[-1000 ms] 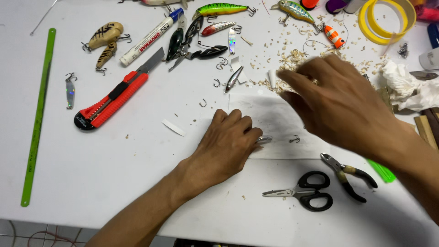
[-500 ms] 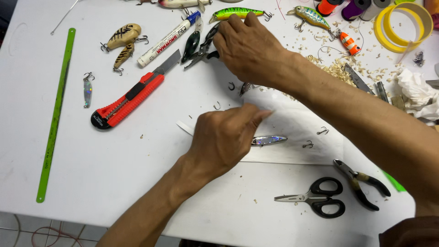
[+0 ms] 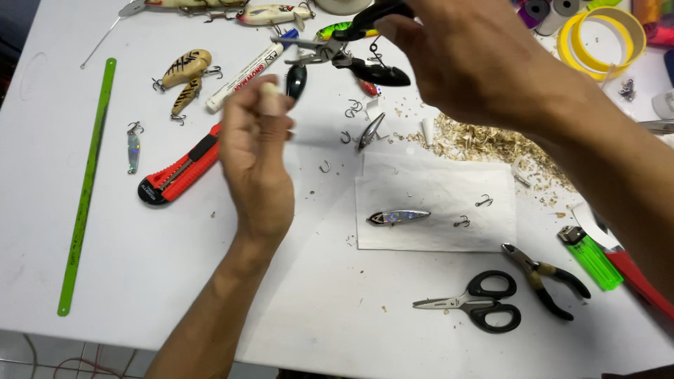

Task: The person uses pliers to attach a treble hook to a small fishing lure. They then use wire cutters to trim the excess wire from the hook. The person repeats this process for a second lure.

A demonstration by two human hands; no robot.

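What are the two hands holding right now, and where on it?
The right hand holds black-handled pliers by their handles. The left hand is raised off the table; whether it grips anything cannot be told.

**What the head view leaves unclear**

The right hand (image 3: 477, 60) hides most of the black-handled pliers (image 3: 337, 48); the left hand (image 3: 256, 151) is motion-blurred. Top edge cuts a pale lure (image 3: 175, 4). Small hooks (image 3: 353, 109) are too tiny to resolve.

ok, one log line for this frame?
right hand: holds black-handled pliers | left hand: raised, pinching small pale object | silver holographic lure: on white paper sheet
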